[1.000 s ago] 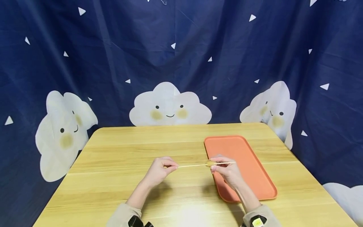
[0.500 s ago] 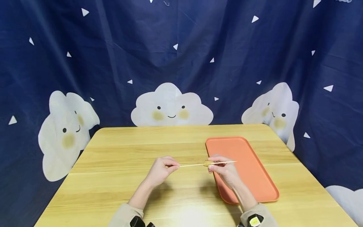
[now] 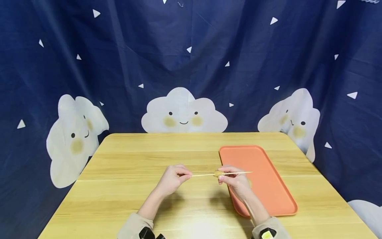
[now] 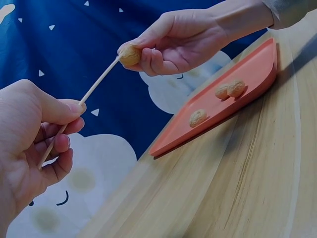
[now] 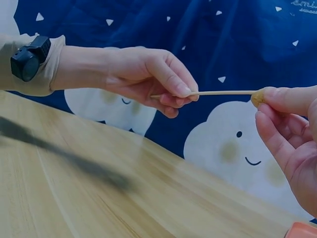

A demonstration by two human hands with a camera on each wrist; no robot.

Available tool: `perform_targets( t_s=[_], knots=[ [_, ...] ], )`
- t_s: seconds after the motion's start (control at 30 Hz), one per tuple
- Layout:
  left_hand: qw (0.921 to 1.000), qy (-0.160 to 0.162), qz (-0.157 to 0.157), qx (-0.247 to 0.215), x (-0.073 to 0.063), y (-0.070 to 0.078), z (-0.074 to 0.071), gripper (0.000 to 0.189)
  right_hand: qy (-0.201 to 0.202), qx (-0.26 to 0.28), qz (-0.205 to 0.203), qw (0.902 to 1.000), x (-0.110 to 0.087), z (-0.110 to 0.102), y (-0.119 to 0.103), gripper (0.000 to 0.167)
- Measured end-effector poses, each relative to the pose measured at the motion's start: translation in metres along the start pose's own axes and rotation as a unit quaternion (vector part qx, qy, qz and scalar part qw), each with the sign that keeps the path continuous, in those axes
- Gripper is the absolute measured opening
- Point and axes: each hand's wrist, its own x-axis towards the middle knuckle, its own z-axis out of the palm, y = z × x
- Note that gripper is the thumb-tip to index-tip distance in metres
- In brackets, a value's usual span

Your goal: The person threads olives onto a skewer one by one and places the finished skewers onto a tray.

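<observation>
The stick (image 4: 99, 81) I'm watching is pinched in the fingers of the left hand (image 3: 172, 179); those of the right hand (image 3: 237, 184) pinch the brown ball (image 4: 131, 55) on it.

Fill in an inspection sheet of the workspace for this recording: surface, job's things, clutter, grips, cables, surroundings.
Surface: wood-grain table, with an orange tray toward the person's right.
Job's things: thin stick meeting a brown ball, both held above the table; three similar balls on the tray, two close together.
Clutter: nothing seen.
Left grip: pinches the stick.
Right grip: pinches the brown ball.
Cables: nothing seen.
Surroundings: dark blue backdrop with white clouds and white triangles.
</observation>
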Motion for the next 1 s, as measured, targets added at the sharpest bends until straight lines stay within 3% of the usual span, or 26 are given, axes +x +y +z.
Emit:
perform_targets(
  t_s=[0.17,0.3,0.47,0.8,1.0],
  knots=[
    [1.0000,0.005,-0.007,-0.001,0.002,-0.024,0.005,0.007,0.004,0.007,0.002,1.0000,-0.001,0.003,0.004,0.040],
    [0.9999,0.011,0.003,-0.003,0.002,-0.027,0.005,0.007,0.003,0.010,0.007,0.9999,0.001,0.005,0.006,0.042],
    [0.9998,0.014,0.016,-0.002,0.002,-0.026,0.004,0.007,0.004,0.009,0.010,0.9999,0.003,0.007,0.009,0.044],
    [0.9998,0.015,0.002,-0.016,0.002,-0.024,0.005,0.007,-0.005,0.018,0.018,0.9997,0.005,0.011,0.013,0.037],
    [0.9998,0.007,-0.004,-0.017,-0.001,-0.005,0.003,0.006,-0.005,0.021,0.016,0.9996,0.005,0.013,0.018,0.037]
  ],
)
